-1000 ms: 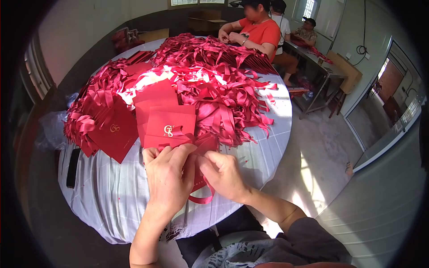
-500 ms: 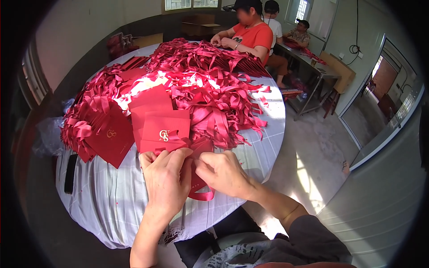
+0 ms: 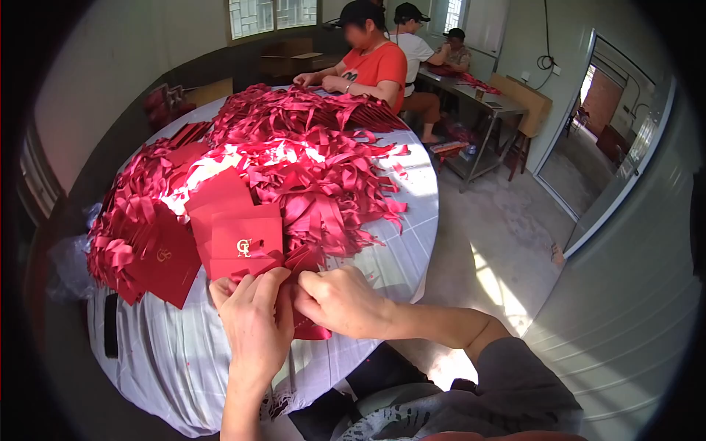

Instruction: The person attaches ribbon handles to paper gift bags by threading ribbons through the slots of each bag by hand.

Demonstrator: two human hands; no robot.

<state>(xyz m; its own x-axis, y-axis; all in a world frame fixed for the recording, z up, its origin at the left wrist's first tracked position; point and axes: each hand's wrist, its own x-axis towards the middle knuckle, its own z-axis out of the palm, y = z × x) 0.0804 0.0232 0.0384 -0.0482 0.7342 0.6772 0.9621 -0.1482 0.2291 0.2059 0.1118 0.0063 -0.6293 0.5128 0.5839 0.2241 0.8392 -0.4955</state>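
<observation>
My left hand [image 3: 254, 316] and my right hand [image 3: 344, 300] meet at the table's near edge. Both have curled, pinching fingers, closed on a small red paper bag [image 3: 303, 325] and its ribbon. The fingertips hide the exact grip. A piece of red ribbon [image 3: 321, 334] shows just below my right hand. Right beyond my knuckles lies a stack of flat red paper bags [image 3: 245, 229], the top one bearing a gold emblem. To its left, more red bags [image 3: 175, 264] lie fanned out, with their ribbons bunched beside them.
A big heap of red ribbon-handled bags [image 3: 316, 173] covers much of the round, white-clothed table [image 3: 169, 360]. A black strip [image 3: 111, 325] lies at the left edge, near clear plastic [image 3: 71, 268]. A co-worker in orange [image 3: 379, 66] sits at the far side; others work at a metal table [image 3: 485, 103].
The whole view has shifted, so table and bags sit further left. My hands stay close together, still pinching. The ribbon loop below my right hand shows less than before.
</observation>
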